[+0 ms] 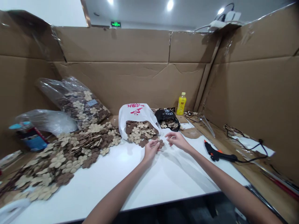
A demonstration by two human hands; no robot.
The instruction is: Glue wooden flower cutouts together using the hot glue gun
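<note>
My left hand (150, 148) pinches a small brown flower-shaped cutout (160, 143) at its fingertips, above the white tabletop (149, 183). My right hand (177, 140) is close by, with its fingers apart and nothing clearly held. Just beyond both hands, a white plastic bag (135, 113) lies spilling tan and brown cutouts (140, 132). A wide heap of similar flower cutouts (67, 152) covers the table's left side. Behind that heap lies a clear plastic bag of cutouts (84, 105).
An orange-and-black hot glue gun (216, 154) lies right of my hands, its black cord trailing right. Farther back stand a yellow bottle (181, 104) and a black bag (167, 116). Cardboard walls (121, 84) enclose the back and sides.
</note>
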